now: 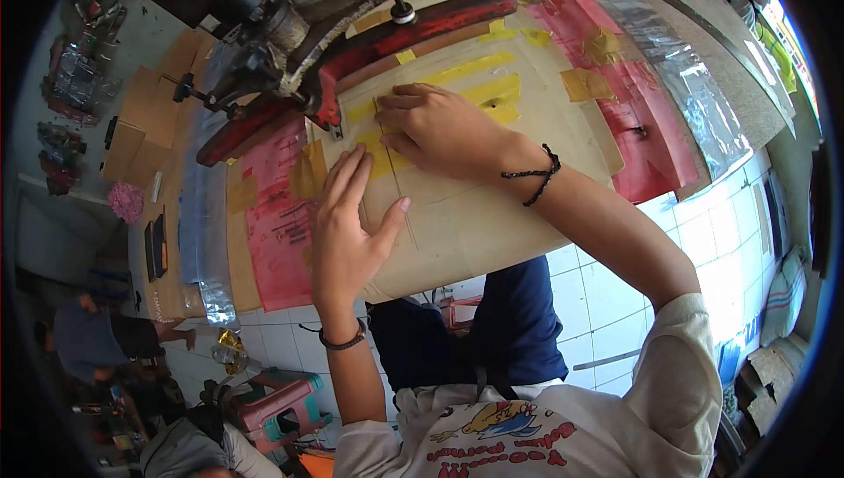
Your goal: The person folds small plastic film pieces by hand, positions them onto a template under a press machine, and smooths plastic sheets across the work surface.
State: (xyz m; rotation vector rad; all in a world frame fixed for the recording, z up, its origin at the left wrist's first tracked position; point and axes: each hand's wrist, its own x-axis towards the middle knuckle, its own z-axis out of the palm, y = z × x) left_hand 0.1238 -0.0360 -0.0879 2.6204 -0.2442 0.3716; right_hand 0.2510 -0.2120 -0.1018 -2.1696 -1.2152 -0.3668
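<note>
Our left hand (350, 223) lies flat with stretched fingers, grasping nothing. Our right hand (429, 125), just beside it, rests with curled fingers; we cannot tell if it pinches something. Under both hands we have the beige sheet (475, 236), with yellow tape (497, 90) near the right fingers. Just beyond them, the red frame (440, 25) crosses above the sheet and blocks part of it. Well apart, left of the grip, we see a cardboard box (145, 109).

Left hand (348, 230) extends palm-down, thumb spread; right hand (432, 129) curls.
</note>
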